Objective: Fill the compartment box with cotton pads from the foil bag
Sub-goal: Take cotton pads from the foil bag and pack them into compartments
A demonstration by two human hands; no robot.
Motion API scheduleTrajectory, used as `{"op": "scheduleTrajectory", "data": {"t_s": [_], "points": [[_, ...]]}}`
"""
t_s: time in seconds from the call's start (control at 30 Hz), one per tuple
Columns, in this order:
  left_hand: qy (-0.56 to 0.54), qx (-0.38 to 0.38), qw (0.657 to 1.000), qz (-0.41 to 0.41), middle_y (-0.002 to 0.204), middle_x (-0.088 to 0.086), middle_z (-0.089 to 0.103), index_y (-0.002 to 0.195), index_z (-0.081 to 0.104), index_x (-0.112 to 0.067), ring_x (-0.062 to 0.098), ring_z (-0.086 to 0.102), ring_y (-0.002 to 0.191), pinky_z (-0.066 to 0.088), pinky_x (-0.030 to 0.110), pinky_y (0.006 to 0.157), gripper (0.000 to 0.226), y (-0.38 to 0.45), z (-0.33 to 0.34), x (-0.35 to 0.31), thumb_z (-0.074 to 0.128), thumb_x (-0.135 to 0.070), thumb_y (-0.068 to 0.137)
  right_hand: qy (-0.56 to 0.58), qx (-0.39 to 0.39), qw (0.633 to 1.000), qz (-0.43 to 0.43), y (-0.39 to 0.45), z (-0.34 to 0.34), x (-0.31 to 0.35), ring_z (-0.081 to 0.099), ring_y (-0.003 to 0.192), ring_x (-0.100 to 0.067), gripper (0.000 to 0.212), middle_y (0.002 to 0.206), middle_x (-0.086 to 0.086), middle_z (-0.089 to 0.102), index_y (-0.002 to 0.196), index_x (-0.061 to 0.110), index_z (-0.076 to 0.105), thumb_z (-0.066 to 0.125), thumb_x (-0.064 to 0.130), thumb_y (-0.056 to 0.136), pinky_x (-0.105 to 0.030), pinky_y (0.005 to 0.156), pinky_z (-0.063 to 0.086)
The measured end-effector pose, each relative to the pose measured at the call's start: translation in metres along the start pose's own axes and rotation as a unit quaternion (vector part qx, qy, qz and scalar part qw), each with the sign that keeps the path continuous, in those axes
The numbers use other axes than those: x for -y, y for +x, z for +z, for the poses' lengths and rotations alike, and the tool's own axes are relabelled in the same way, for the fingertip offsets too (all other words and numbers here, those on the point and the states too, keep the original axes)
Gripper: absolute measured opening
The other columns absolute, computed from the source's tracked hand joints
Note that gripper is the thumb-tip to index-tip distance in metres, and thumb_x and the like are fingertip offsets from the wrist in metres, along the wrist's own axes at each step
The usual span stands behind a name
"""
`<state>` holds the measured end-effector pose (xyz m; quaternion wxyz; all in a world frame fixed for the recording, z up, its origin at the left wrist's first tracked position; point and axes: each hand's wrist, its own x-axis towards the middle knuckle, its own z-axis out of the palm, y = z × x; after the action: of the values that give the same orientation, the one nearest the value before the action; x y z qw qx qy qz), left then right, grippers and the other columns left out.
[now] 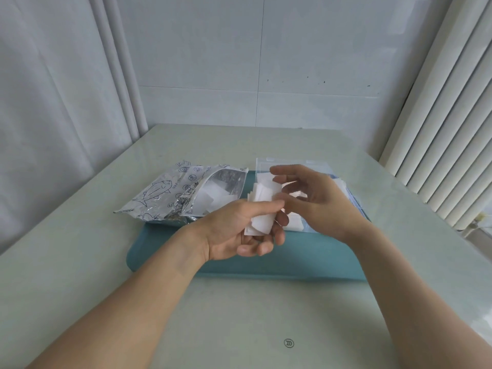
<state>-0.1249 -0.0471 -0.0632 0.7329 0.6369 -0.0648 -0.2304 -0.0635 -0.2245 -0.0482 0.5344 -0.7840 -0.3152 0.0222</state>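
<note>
My left hand point(239, 227) grips a small stack of white cotton pads point(262, 206), thumb on top and fingers curled beneath, above the teal mat. My right hand point(314, 195) hovers just right of the stack with fingers spread and loosely bent, fingertips near the pads' upper edge; whether they touch is unclear. The silver foil bag point(170, 193) with a fish drawing lies at the left, its mouth open toward me with more pads point(213, 198) showing inside. The clear compartment box point(295, 163) sits behind my right hand, holding white pads and mostly hidden by it.
A teal mat point(266, 265) lies under the bag and box on the pale green table point(239, 315). A curtain hangs at the left, a tiled wall stands behind, and white vertical slats run along the right edge.
</note>
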Motion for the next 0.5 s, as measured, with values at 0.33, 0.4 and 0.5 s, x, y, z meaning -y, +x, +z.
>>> {"op": "scheduleTrajectory", "data": {"t_s": [0.33,0.4,0.5], "points": [[0.034,-0.008,0.999,-0.001,0.079,0.007,0.063,0.106,0.063,-0.005,0.015,0.053,0.049,0.027,0.017,0.034,0.017,-0.002,0.002,-0.001,0.051,-0.016,0.101,0.093,-0.117,0.989,0.014,0.004,-0.007,-0.003,0.062,0.066,-0.013,0.013,0.076,-0.001,0.074,0.096,0.012,0.076,0.066,0.004,0.093,-0.030,0.063,0.049],[0.028,-0.016,0.999,0.002,0.076,0.004,0.061,0.104,0.063,-0.007,0.014,0.050,0.048,0.027,0.016,0.035,0.016,-0.001,0.000,0.000,0.051,-0.017,0.101,0.106,-0.190,0.976,0.000,0.006,-0.014,-0.004,0.061,0.064,-0.013,0.016,0.075,0.003,0.073,0.092,0.017,0.076,0.066,0.004,0.093,-0.029,0.060,0.048],[0.002,-0.012,1.000,0.010,0.076,0.005,0.060,0.102,0.064,-0.009,0.015,0.050,0.049,0.027,0.017,0.036,0.015,-0.001,0.000,-0.001,0.060,-0.021,0.095,0.158,-0.120,0.980,-0.012,0.003,-0.020,-0.001,0.057,0.062,-0.015,0.010,0.074,-0.002,0.070,0.092,0.010,0.074,0.067,0.003,0.092,-0.028,0.060,0.046]]}}
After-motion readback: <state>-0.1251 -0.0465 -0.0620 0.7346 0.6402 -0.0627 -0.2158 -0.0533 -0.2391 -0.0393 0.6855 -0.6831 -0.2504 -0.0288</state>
